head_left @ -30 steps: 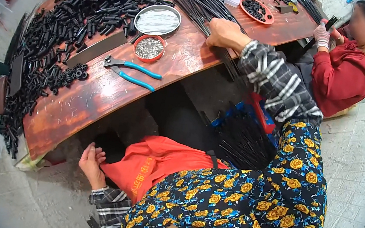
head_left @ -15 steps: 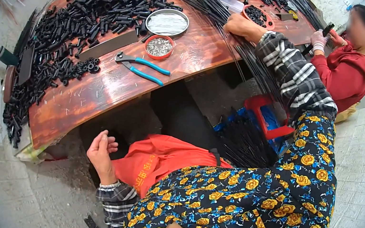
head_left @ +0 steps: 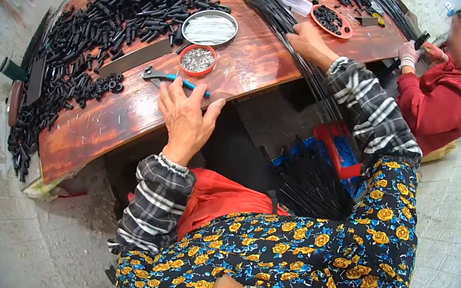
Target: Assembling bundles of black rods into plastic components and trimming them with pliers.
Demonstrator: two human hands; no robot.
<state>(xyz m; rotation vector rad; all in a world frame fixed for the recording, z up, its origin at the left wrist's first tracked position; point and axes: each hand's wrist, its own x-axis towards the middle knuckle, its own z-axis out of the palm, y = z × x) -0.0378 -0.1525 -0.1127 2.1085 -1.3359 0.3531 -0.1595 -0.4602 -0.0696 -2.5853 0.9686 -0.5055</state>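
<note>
My left hand reaches over the table's near edge, palm down and fingers spread, with nothing in it. Its fingertips are right at the blue-handled pliers, partly covering them; I cannot tell whether they touch. My right hand is closed at a bundle of thin black rods, its curled fingertips mostly hidden. The bundle lies slantwise across the table and sticks out past the near edge. Beyond the pliers stand a red dish of small metal pieces and a round metal tray of thin white sticks.
Black tubular parts are heaped over the table's left side. An orange dish of black rings sits beyond my right hand. Below the edge are a red stool and more black rods. Co-workers in red sit right and far left.
My left hand has risen from beside my lap to the pliers and spread its fingers. My right hand has shifted slightly right and nearer, still at the black rods.
</note>
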